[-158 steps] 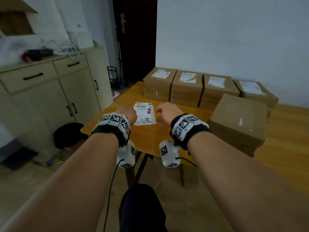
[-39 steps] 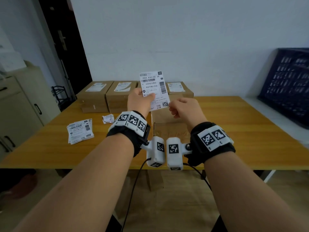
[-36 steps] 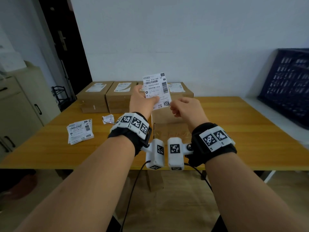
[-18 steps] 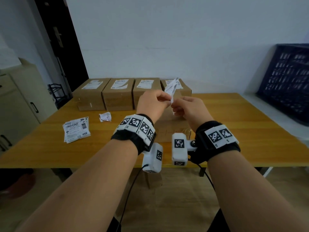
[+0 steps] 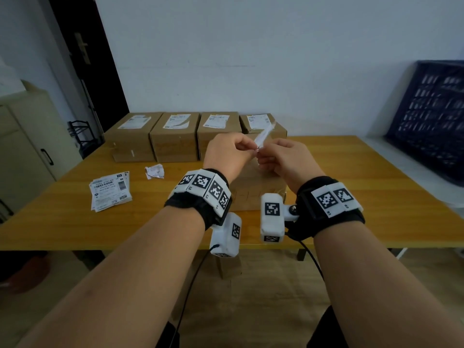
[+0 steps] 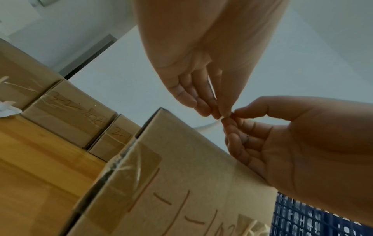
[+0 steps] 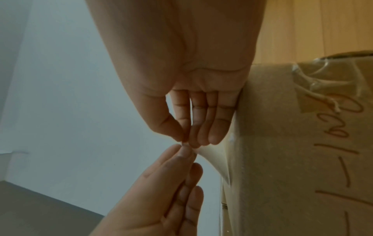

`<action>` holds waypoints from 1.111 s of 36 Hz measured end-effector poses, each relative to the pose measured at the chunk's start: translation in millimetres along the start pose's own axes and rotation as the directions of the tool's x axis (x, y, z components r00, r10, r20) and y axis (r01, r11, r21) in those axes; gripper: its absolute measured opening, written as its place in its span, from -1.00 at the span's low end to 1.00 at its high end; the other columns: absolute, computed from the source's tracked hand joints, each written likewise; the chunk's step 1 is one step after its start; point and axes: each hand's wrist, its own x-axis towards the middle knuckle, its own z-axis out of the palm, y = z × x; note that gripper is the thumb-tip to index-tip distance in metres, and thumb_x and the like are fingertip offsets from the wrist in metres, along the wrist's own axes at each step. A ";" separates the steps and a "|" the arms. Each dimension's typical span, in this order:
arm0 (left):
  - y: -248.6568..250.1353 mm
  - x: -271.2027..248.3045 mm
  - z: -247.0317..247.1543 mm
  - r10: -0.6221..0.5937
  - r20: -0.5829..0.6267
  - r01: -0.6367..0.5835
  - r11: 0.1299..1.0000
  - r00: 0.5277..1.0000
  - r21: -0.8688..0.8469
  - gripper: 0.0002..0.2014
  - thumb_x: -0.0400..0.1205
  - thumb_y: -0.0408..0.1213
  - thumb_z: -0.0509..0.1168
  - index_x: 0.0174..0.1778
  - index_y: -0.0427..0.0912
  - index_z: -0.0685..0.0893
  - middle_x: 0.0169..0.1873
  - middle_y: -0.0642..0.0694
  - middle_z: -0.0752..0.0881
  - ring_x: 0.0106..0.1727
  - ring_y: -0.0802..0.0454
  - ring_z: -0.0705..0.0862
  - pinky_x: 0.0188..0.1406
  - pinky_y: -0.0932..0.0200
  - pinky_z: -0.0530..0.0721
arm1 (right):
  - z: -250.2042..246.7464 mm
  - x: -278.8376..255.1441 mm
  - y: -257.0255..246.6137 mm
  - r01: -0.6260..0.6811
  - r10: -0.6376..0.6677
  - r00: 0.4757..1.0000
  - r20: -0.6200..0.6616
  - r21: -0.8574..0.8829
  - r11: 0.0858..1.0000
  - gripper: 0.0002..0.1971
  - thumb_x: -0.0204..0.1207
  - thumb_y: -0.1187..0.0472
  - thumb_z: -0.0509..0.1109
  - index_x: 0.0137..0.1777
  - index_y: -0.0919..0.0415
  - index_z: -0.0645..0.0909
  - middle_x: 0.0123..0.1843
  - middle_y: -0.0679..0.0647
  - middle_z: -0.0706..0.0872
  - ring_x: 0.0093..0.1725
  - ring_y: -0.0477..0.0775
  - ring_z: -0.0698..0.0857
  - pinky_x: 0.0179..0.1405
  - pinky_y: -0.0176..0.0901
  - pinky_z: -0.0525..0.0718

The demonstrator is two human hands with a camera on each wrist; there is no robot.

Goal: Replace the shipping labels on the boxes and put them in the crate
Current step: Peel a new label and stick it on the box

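1. My left hand [image 5: 227, 154] and right hand [image 5: 285, 158] meet over the near box [image 5: 253, 189], fingertips together, both pinching one corner of a white label [image 5: 263, 136].
2. The label stands edge-on in the head view, slanting up and away from the pinch; I cannot read its face.
3. From the left wrist, my left thumb and fingers [image 6: 203, 102] close on the corner from above, and the right hand's curled fingers [image 6: 234, 127] grip it from below.
4. From the right wrist, the label [image 7: 216, 159] curves off toward the near box's edge — whether backing and sticker have parted I cannot tell.
5. The near box sits on the table [image 5: 351, 192] just under my hands; its top shows no label, and its side has handwriting and clear tape.
6. Four boxes [image 5: 175, 136] line the far edge by the wall, touching side by side, each with a label on top.
7. A stack of labels [image 5: 110, 190] lies on the table to my left, with a crumpled scrap [image 5: 154, 171] just beyond it.
8. The crate [image 5: 429, 116] — dark blue — stands tilted against the wall at my right, off the table.
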 end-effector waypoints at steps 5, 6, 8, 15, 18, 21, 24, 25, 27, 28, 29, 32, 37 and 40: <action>0.6 0.7 0.3 0.009 -0.030 -0.009 1.000 1.000 0.022 -0.91 0.52 -0.25 0.47 -0.23 0.08 0.76 -0.29 0.17 0.75 -0.18 0.31 0.70 -0.15 0.39 0.63 | -0.1 1.3 -0.2 -0.026 0.026 1.000 -0.004 0.017 1.000 -0.80 0.50 0.38 0.40 0.01 0.55 0.71 -0.23 0.24 0.76 -0.24 0.08 0.70 -0.05 -0.06 0.69; 1.1 0.8 0.3 0.011 -0.029 -0.010 1.000 1.000 0.019 -0.90 0.52 -0.26 0.46 -0.22 0.07 0.76 -0.28 0.17 0.75 -0.18 0.31 0.69 -0.17 0.42 0.61 | 0.1 1.2 -0.5 -0.028 0.028 1.000 -0.006 0.018 0.999 -0.80 0.50 0.39 0.39 0.01 0.55 0.71 -0.22 0.25 0.76 -0.24 0.08 0.70 -0.06 -0.06 0.69; 2.2 0.6 0.5 0.017 -0.025 -0.016 1.000 1.000 0.019 -0.89 0.53 -0.28 0.45 -0.20 0.07 0.78 -0.29 0.18 0.74 -0.19 0.33 0.69 -0.19 0.46 0.59 | 0.0 0.6 -0.9 -0.027 0.027 1.000 -0.006 0.016 0.999 -0.81 0.51 0.40 0.39 0.01 0.55 0.71 -0.21 0.26 0.76 -0.24 0.09 0.70 -0.07 -0.07 0.69; 4.4 -0.7 0.9 0.029 -0.018 -0.028 0.999 0.999 0.031 -0.88 0.54 -0.31 0.43 -0.18 0.05 0.78 -0.30 0.21 0.72 -0.19 0.33 0.68 -0.20 0.48 0.58 | -2.0 -1.5 -0.6 -0.019 0.019 1.000 0.007 0.007 1.000 -0.86 0.52 0.40 0.36 -0.07 0.48 0.73 -0.21 0.25 0.78 -0.22 0.11 0.70 -0.07 -0.06 0.70; 4.7 -0.8 0.3 0.034 -0.018 -0.033 0.999 0.999 0.033 -0.87 0.54 -0.31 0.43 -0.20 0.06 0.78 -0.33 0.22 0.70 -0.21 0.34 0.67 -0.22 0.50 0.56 | -1.6 -2.0 -0.7 -0.012 0.012 1.000 0.011 0.007 1.000 -0.86 0.53 0.40 0.38 -0.06 0.48 0.73 -0.22 0.24 0.78 -0.23 0.10 0.70 -0.08 -0.07 0.71; 4.0 -0.3 -0.7 0.034 -0.019 -0.033 0.999 0.999 0.036 -0.88 0.53 -0.29 0.44 -0.20 0.06 0.78 -0.31 0.20 0.72 -0.19 0.32 0.69 -0.17 0.42 0.62 | -1.3 -1.5 -0.7 -0.011 0.011 1.000 0.007 0.001 1.000 -0.85 0.53 0.39 0.38 -0.04 0.50 0.73 -0.22 0.23 0.78 -0.24 0.09 0.70 -0.09 -0.08 0.71; 3.4 0.5 -1.5 0.033 -0.023 -0.032 0.999 0.999 0.037 -0.87 0.53 -0.29 0.43 -0.21 0.08 0.78 -0.31 0.21 0.72 -0.18 0.32 0.69 -0.12 0.37 0.65 | -1.1 -0.9 -1.0 -0.018 0.018 1.000 0.006 0.007 1.000 -0.84 0.51 0.38 0.39 -0.05 0.49 0.73 -0.21 0.25 0.78 -0.23 0.12 0.70 -0.08 -0.06 0.71; 3.5 0.5 -1.5 0.035 -0.023 -0.034 0.999 0.999 0.039 -0.86 0.53 -0.30 0.43 -0.21 0.08 0.77 -0.31 0.22 0.71 -0.18 0.32 0.69 -0.11 0.37 0.65 | -0.9 -0.8 -1.2 -0.021 0.021 1.000 0.005 0.014 1.000 -0.85 0.51 0.38 0.39 -0.07 0.48 0.73 -0.22 0.25 0.78 -0.23 0.13 0.70 -0.08 -0.04 0.70; 3.9 0.4 -1.3 0.040 -0.023 -0.039 0.998 0.999 0.043 -0.87 0.54 -0.30 0.43 -0.19 0.07 0.78 -0.32 0.23 0.70 -0.18 0.32 0.69 -0.11 0.37 0.65 | -0.1 -0.7 -1.9 -0.027 0.027 1.000 0.001 0.027 0.999 -0.86 0.50 0.37 0.38 -0.10 0.46 0.73 -0.23 0.27 0.77 -0.23 0.15 0.69 -0.08 -0.03 0.69; 4.2 0.2 -1.1 0.044 -0.023 -0.042 0.998 0.999 0.046 -0.87 0.54 -0.31 0.42 -0.18 0.05 0.79 -0.32 0.23 0.70 -0.18 0.32 0.68 -0.12 0.39 0.64 | 0.2 -0.7 -2.0 -0.027 0.027 1.000 -0.003 0.029 0.999 -0.86 0.50 0.37 0.38 -0.12 0.45 0.73 -0.23 0.27 0.76 -0.23 0.16 0.69 -0.09 -0.03 0.69; 4.5 0.1 -1.0 0.047 -0.024 -0.046 0.998 0.999 0.050 -0.88 0.54 -0.31 0.42 -0.16 0.04 0.80 -0.32 0.23 0.70 -0.18 0.33 0.68 -0.12 0.40 0.64 | 0.2 -0.4 -1.8 -0.025 0.025 1.000 -0.007 0.028 0.999 -0.87 0.50 0.38 0.38 -0.13 0.45 0.73 -0.24 0.26 0.76 -0.23 0.16 0.68 -0.10 -0.03 0.68; 4.6 -0.1 0.0 0.060 -0.027 -0.059 0.997 0.998 0.058 -0.88 0.54 -0.31 0.42 -0.14 0.02 0.81 -0.28 0.19 0.73 -0.17 0.31 0.69 -0.11 0.38 0.66 | -1.0 0.5 0.0 -0.017 0.018 1.000 -0.010 0.012 1.000 -0.86 0.49 0.37 0.39 -0.13 0.45 0.74 -0.27 0.25 0.76 -0.24 0.17 0.68 -0.13 -0.03 0.69; 4.7 -0.1 0.3 0.062 -0.026 -0.060 0.996 0.998 0.073 -0.87 0.54 -0.32 0.40 -0.13 0.01 0.82 -0.25 0.17 0.75 -0.15 0.30 0.69 -0.10 0.35 0.67 | -2.4 2.1 2.4 0.002 -0.002 1.000 -0.006 -0.012 1.000 -0.85 0.50 0.36 0.39 -0.10 0.47 0.74 -0.27 0.23 0.77 -0.24 0.13 0.70 -0.15 -0.06 0.70; 4.9 0.4 -0.4 0.059 -0.020 -0.057 0.996 0.998 0.065 -0.86 0.54 -0.32 0.40 -0.13 0.02 0.82 -0.26 0.19 0.74 -0.15 0.31 0.69 -0.09 0.35 0.68 | -1.6 3.0 3.4 0.004 -0.005 1.000 -0.011 -0.019 1.000 -0.84 0.50 0.36 0.38 -0.11 0.47 0.73 -0.27 0.22 0.76 -0.24 0.14 0.68 -0.13 -0.05 0.70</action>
